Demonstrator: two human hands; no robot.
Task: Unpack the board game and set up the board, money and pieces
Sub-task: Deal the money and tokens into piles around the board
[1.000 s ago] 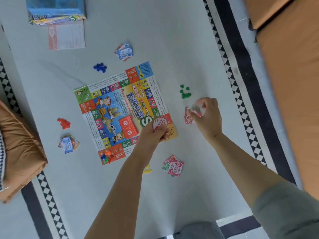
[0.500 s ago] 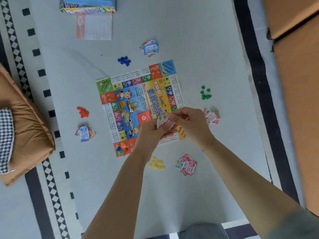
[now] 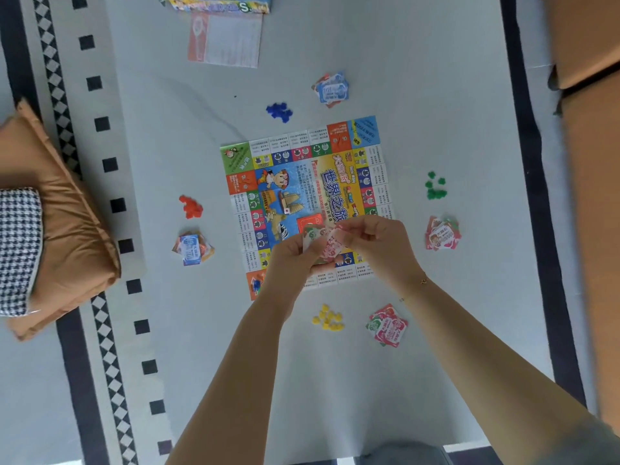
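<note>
- The remaining stack of paper money [image 3: 322, 245] sits in the air over the near edge of the board [image 3: 303, 182], gripped by the left hand [image 3: 292, 260], whose fingers curl under it with the thumb on top.
- The right hand [image 3: 375, 243] has come back from the money pile on the right [image 3: 442, 233], where it was a second ago, and now pinches the top note of the stack between thumb and fingertips.
- Judgement: one note has just been dealt to the right-hand pile, and the next note is being peeled off for another player.
- The board lies flat and unfolded on the light rug [image 3: 419, 78], with a small cluster of tokens [image 3: 256, 284] at its near left corner.
- Four money piles lie around it: near pile [image 3: 387, 325], left pile [image 3: 192, 249], far pile [image 3: 331, 89] and the right one.
- Beside each pile lies a heap of coloured pieces: yellow [image 3: 328, 318], red [image 3: 191, 206], blue [image 3: 279, 111], green [image 3: 435, 187].
- Judgement: the board and pieces appear to be in place; distribution of money is the step outstanding.
- The game box [image 3: 218, 3] and a leaflet [image 3: 224, 40] lie at the far end, touching or overlapping.
</note>
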